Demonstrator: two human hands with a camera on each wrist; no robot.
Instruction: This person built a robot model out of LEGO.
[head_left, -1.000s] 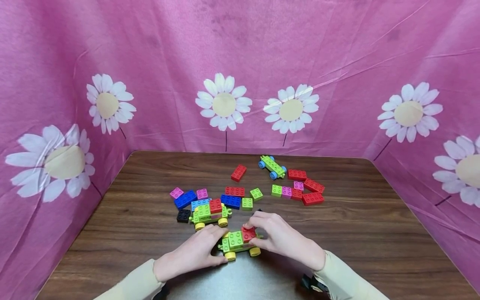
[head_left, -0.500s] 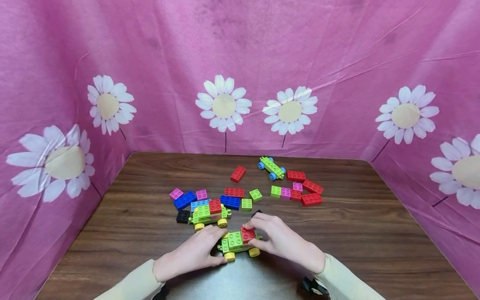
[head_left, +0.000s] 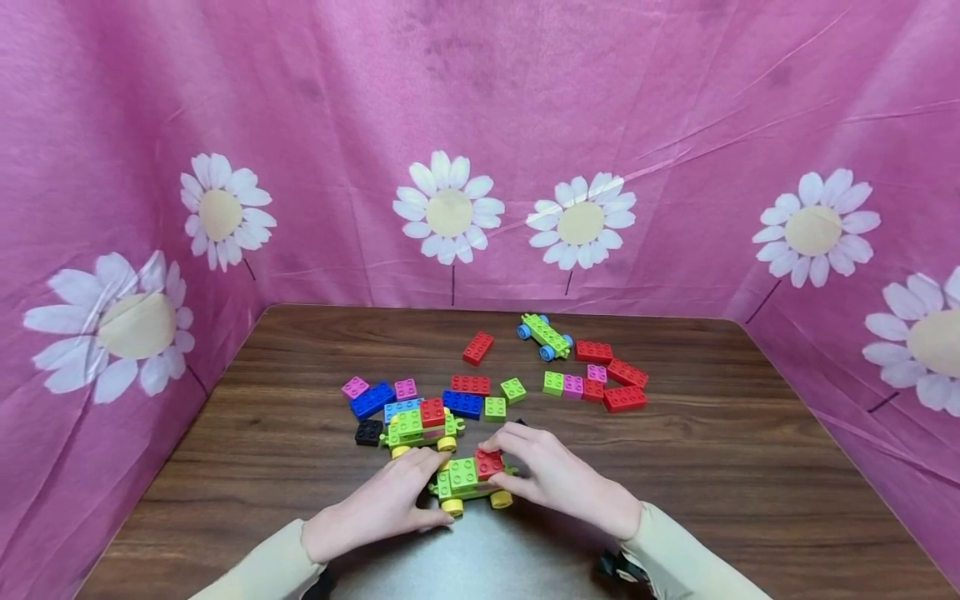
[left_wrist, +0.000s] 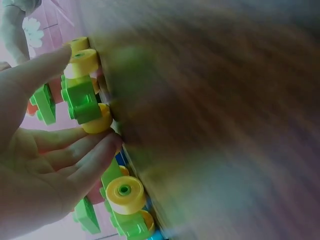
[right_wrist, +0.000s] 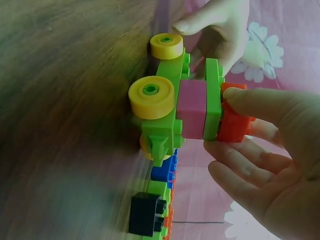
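Observation:
A toy car (head_left: 462,473) with a lime-green base and yellow wheels stands near me on the table. It carries a pink brick (right_wrist: 192,109), a green brick above that, and a red brick (head_left: 489,463) on top at its right end. My left hand (head_left: 390,504) holds the car's left end, thumb and fingers on either side at the yellow wheels (left_wrist: 82,64). With thumb and fingers, my right hand (head_left: 562,479) pinches the red brick. Just behind stands a similar car (head_left: 408,427), also topped with green and red; my left fingers partly cover its wheels.
Behind the cars lie blue bricks (head_left: 462,404), pink, red and green ones, and a black brick (head_left: 369,432) at left. A green base with blue wheels (head_left: 545,336) sits far back. Several red bricks (head_left: 626,398) lie right. Flowered pink cloth (head_left: 337,208) encloses the table (head_left: 712,450).
Both hands and the car between them have shifted slightly to the left and a little away from me. The grips look the same, and the other bricks have stayed put.

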